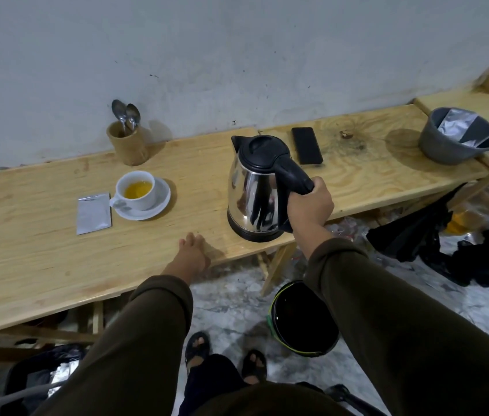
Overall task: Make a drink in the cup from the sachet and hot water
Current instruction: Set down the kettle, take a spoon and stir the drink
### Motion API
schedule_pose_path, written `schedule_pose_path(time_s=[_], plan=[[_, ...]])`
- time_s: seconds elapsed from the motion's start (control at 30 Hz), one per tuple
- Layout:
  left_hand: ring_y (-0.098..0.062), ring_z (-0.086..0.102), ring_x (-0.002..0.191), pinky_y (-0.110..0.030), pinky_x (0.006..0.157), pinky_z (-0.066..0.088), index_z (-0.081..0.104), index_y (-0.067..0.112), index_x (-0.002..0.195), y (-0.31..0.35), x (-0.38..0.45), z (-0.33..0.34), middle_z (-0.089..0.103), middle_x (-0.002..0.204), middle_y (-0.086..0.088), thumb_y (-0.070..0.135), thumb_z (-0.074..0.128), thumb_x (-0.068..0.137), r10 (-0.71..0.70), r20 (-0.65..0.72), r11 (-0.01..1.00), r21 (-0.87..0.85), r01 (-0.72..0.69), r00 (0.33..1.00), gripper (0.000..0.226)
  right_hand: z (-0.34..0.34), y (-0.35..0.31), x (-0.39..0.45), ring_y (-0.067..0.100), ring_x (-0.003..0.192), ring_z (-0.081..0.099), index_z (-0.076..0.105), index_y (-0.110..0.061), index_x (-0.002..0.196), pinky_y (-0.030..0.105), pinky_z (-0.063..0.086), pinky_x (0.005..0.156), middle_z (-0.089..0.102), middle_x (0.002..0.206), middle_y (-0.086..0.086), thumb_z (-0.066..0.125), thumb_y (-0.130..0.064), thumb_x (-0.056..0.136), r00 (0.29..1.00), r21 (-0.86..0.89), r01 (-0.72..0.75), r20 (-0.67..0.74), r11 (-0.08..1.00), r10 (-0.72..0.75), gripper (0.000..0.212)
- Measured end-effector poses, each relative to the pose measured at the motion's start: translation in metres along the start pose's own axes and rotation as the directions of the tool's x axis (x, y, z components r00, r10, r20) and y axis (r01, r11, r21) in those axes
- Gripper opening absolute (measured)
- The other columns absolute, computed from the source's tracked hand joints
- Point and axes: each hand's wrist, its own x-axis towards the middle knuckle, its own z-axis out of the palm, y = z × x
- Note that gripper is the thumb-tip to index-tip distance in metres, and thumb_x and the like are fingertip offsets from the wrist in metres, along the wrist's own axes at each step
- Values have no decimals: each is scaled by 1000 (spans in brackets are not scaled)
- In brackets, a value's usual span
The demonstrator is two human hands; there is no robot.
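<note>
A white cup (136,190) holding yellow-orange contents stands on a white saucer (159,205) left of centre on the wooden table (42,265). A silver sachet (93,213) lies flat just left of the saucer. To the right stands a steel kettle (252,193) with a black lid, upright on the table. My right hand (309,205) is closed around its black handle. My left hand (193,250) rests on the table's front edge, fingers loosely together, holding nothing.
A wooden holder (127,142) with two spoons stands at the back by the wall. A black phone (307,145) lies behind the kettle. A grey bowl (456,136) with foil packets sits far right. A black bin (303,319) stands on the floor below.
</note>
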Motion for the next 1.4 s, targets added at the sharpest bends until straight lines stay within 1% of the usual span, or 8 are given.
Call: schedule_pose_path(time_s=[0.1,0.23,0.5,0.77,0.87,1.03,1.3,1.4], plan=[[-42,19,142,-42,116,23,18,4,149,-4,-2,-2,13,156,-17,20,42,96,16,-27,1000,-24,-17,1000,60,0,0,1,28,95,59,49,-15,90,37,47,82,61,96,7,62,-7,77,998,-50,53,30,997,-52,20],[-30,31,142,-35,113,29,34,4,145,-7,-8,-15,34,153,-12,24,33,102,4,-86,995,-97,-13,996,47,0,-7,-2,23,115,46,48,-19,119,46,31,103,53,121,4,65,-28,73,965,-251,262,49,932,-258,50],[-34,32,143,-37,116,27,21,5,151,-40,-7,-47,27,158,-14,37,34,101,-238,-79,781,-609,142,968,61,43,-69,-28,22,112,49,58,-13,109,40,29,107,57,113,5,56,-21,80,751,-235,656,110,717,-651,31],[-28,47,117,-37,94,40,36,5,144,-110,7,-84,40,150,-14,51,30,98,-391,31,281,-948,151,920,65,146,-112,-44,25,107,52,62,-9,102,36,45,89,57,112,9,51,-18,88,745,-140,605,447,784,-495,20],[-33,45,127,-39,96,40,33,5,145,-128,13,-98,40,149,-14,55,35,95,-395,63,177,-974,143,917,71,186,-128,-46,27,99,57,64,-5,96,31,44,79,60,107,12,50,-18,89,758,-136,539,508,831,-409,20],[-33,50,122,-41,97,40,42,7,141,-156,23,-109,49,140,-11,60,40,90,-384,103,118,-980,159,918,74,242,-155,-44,21,87,53,65,-15,86,25,37,73,60,89,3,46,-15,88,791,-135,392,555,910,-259,19],[-29,56,121,-39,100,46,54,6,133,-175,41,-112,58,134,-14,56,50,88,-321,133,110,-978,176,938,68,303,-188,-12,31,117,54,60,-6,117,32,43,100,59,126,14,42,-11,93,782,-196,354,598,915,-174,31],[-21,60,100,-27,76,48,56,3,128,-174,44,-113,61,121,-8,48,47,94,-297,150,32,-985,167,943,57,323,-197,3,30,118,53,54,-5,121,38,44,102,57,127,14,45,-16,93,789,-181,310,596,933,-146,31]])
